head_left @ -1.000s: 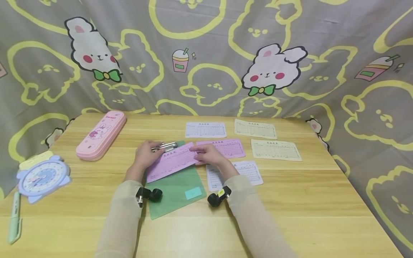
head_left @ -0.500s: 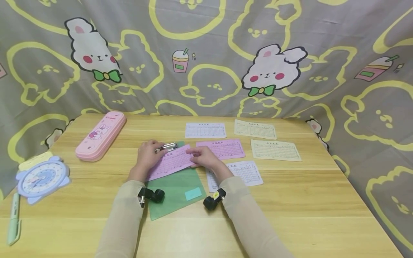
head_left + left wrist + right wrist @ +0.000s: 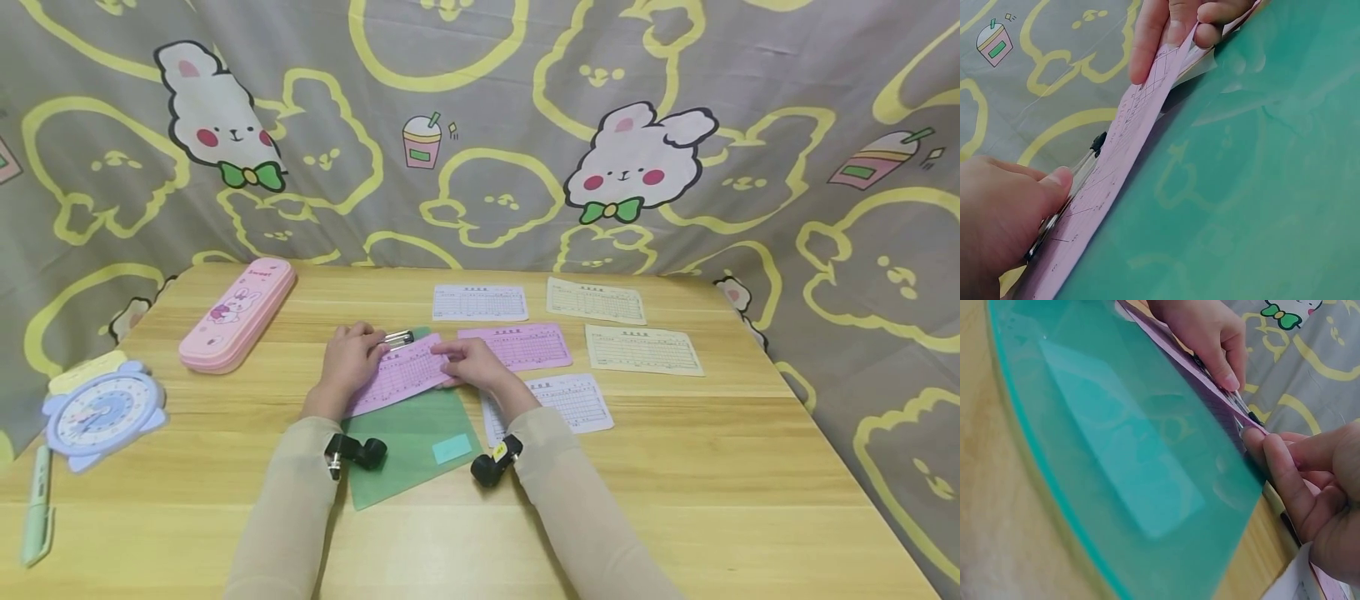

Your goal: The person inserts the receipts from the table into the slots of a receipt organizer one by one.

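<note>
A green translucent clipboard [image 3: 408, 425] lies tilted in front of me, its metal clip [image 3: 398, 338] at the far edge. My left hand [image 3: 348, 362] grips that clip, and the thumb [image 3: 1057, 187] presses on its metal in the left wrist view. Over the upper part of the board lies a pink printed form slip [image 3: 405, 371], its upper edge right at the clip. My right hand [image 3: 474, 363] pinches the slip's right end between thumb and fingers [image 3: 1285, 469]. A light blue sticky label [image 3: 452, 450] shows at the board's lower right.
To the right lie a second pink slip [image 3: 525, 346], two white slips, one at the back [image 3: 480, 303] and one partly under my right wrist [image 3: 573, 404], and two cream slips [image 3: 643, 350]. Leftward are a pink pencil case [image 3: 238, 317], a blue toy clock [image 3: 105, 412] and a green highlighter [image 3: 37, 517].
The pink slip has slid slightly up and left toward the clip, my right hand moving left with it. My left hand has shifted a little right, covering more of the clip.
</note>
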{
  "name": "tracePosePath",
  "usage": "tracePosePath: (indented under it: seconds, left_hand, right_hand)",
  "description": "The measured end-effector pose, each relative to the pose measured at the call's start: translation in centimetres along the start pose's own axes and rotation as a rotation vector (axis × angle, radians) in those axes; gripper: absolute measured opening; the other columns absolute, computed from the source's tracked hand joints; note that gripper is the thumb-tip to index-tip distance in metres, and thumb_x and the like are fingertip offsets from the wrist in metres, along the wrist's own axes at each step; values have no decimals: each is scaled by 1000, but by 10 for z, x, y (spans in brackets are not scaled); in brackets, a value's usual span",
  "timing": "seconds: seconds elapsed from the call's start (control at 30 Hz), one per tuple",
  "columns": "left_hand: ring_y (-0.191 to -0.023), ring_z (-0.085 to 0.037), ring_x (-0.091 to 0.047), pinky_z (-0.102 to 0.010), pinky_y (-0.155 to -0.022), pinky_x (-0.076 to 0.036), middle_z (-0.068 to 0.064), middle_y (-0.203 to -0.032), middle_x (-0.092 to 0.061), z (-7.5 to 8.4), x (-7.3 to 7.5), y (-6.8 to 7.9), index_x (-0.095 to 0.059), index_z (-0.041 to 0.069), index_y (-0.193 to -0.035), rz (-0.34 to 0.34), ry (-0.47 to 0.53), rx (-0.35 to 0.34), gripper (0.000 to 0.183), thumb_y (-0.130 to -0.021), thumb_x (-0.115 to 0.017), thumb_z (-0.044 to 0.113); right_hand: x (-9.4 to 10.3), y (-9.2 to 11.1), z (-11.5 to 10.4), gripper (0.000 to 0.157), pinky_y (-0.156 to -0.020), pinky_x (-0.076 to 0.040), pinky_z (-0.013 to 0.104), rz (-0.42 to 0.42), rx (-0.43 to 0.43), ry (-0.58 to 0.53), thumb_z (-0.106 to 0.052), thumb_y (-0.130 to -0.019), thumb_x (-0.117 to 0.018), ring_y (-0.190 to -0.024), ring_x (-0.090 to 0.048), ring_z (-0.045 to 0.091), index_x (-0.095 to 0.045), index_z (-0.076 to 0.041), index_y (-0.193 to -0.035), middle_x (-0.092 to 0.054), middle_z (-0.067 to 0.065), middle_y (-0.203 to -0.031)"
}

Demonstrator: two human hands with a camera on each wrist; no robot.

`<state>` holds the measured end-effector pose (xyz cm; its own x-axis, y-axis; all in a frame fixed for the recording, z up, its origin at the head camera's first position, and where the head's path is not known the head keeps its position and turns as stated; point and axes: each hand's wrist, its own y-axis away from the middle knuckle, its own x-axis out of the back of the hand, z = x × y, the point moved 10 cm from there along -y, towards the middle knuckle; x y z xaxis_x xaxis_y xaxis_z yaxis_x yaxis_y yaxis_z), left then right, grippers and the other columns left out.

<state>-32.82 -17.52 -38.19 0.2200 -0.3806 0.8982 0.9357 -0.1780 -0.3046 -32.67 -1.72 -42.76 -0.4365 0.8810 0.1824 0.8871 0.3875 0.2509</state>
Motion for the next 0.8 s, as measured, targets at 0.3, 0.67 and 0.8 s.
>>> tracePosePath:
  seconds: [0.3,0.67,0.8]
  left_hand:
    - [-87,-29,-41,-41,-75,-32,-13,-101,-53,1,2,1,-60,4,-108,5,0,12,29,-85,-54,21]
    - [-86,-30,-42,-41,-73,-33,-13,-102,-52,3,4,1,-60,3,-109,-12,7,13,30,-86,-53,21]
    - [-86,-30,-41,-41,-73,-33,-14,-101,-52,3,3,0,-60,3,-108,-16,10,19,30,-86,-53,22]
  right_hand:
    - [-5,1,-1,38,-64,-48,30,-41,1,-110,11,-79,-50,-71,-61,24,-56,-5,-113,-50,19,-114]
    - [-5,0,0,40,-66,-48,30,-41,-18,-217,11,-79,-49,-73,-61,26,-52,-3,-117,-52,19,-111]
    - [-5,-1,-1,42,-65,-48,30,-26,-33,-215,13,-78,-49,-71,-61,27,-51,0,-117,-51,21,-112]
